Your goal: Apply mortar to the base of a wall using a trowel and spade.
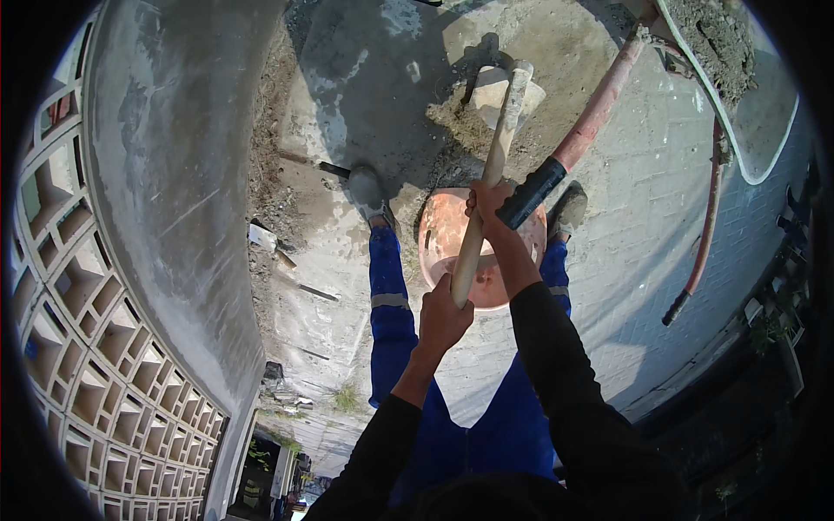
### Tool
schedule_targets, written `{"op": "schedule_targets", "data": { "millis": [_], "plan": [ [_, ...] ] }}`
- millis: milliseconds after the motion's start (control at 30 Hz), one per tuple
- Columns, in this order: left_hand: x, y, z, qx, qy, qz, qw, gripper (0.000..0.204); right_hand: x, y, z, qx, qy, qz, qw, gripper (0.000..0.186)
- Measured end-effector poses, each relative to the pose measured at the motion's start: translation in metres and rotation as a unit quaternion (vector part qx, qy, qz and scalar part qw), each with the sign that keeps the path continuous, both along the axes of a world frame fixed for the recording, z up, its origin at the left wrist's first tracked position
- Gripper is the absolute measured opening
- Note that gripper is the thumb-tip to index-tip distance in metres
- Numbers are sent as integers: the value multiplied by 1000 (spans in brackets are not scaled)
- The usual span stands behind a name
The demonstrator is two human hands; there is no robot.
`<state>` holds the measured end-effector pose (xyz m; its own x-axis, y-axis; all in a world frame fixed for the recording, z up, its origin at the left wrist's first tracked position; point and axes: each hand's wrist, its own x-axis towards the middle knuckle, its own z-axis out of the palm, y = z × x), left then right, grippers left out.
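Note:
Both my hands grip the long wooden handle of a hoe (494, 165). My left hand (445, 319) is closed round its near end, and my right hand (493, 209) is wrapped round it farther up. The pale, dirt-smeared hoe blade (492, 94) is at the far end, over a small heap of loose soil (452, 117). Under the handle, between my feet, is a dusty orange tub (439, 234); what it holds is partly hidden by my arms. A wheelbarrow handle (599, 113) with a black grip reaches close beside my right hand.
At the far right the wheelbarrow tray (769, 122) carries grey-brown material, and its second handle (708, 226) points toward me. A trowel-like tool (262, 236) lies at the left near dark bars (318, 293). A concrete wall (174, 174) with latticed blocks (104, 347) lines the left.

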<state>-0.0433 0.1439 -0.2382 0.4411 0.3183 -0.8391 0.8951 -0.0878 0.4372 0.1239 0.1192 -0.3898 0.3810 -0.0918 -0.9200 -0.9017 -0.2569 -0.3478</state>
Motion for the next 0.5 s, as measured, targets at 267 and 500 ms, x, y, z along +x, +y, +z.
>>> {"op": "schedule_targets", "data": {
  "millis": [267, 500],
  "plan": [
    [74, 19, -36, -8, -63, -30, 998, 37, 88, 1, 0, 93, -78, 4, 993, 21],
    [-28, -24, 9, 20, -33, 28, 999, 37, -43, -24, 1, 31, 13, -15, 999, 14]
  ]
}}
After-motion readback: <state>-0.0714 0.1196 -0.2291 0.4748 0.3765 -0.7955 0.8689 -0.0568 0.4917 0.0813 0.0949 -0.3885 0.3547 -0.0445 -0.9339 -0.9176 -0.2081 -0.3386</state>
